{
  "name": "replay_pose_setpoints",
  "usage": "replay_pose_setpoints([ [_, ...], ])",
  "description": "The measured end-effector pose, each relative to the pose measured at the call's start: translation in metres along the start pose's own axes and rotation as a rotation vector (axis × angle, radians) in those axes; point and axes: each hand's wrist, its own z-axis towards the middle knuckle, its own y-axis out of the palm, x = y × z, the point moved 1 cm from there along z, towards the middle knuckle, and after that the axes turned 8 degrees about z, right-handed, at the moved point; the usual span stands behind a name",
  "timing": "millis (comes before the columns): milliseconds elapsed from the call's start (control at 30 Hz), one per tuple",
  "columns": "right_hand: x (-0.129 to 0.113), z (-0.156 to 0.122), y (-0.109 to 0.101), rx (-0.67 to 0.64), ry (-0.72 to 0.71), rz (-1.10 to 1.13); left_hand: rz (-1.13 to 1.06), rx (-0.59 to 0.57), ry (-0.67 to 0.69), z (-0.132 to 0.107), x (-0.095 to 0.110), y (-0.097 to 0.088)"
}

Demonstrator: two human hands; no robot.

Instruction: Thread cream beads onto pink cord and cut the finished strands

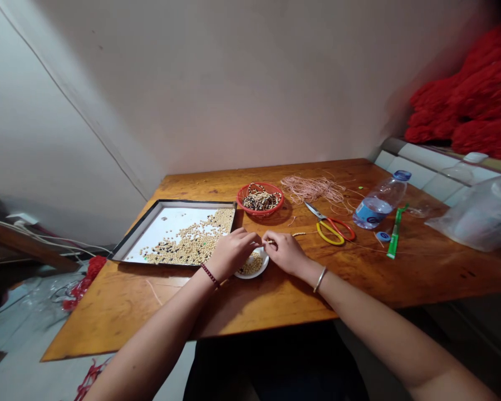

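My left hand [234, 253] and my right hand [284, 253] meet above a small white dish [261, 257] holding pale beads. Their fingertips pinch a thin thread [273, 239] strung with small beads. The beaded part [298, 234] runs out to the right of my right hand. My left wrist wears a dark red beaded bracelet [210, 275], and my right wrist a silver bangle [319, 279]. Part of the dish is hidden under my left hand.
A black-framed tray [167, 221] of scattered pale and dark beads lies left on the wooden table [108, 317]. Beyond stand a red basket [260, 199] of beads, pink thread [313, 189], yellow-and-red scissors [328, 225], and a water bottle [379, 200].
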Motion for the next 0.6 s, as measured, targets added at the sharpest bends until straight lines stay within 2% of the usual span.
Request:
replay_pose_setpoints([
  [200, 0.0034, 0.0017, 0.0024, -0.003, 0.016, 0.175, -0.009, 0.05, -0.072, 0.0006, 0.0032, -0.0039],
  [433, 0.0091, 0.0043, 0.0075, -0.067, 0.098, 0.393, 0.051, 0.104, 0.032, -0.002, 0.0035, -0.0026],
  [600, 0.0098, 0.008, 0.009, -0.137, 0.079, 0.464, -0.019, 0.125, -0.008, -0.0023, 0.006, 0.0008],
])
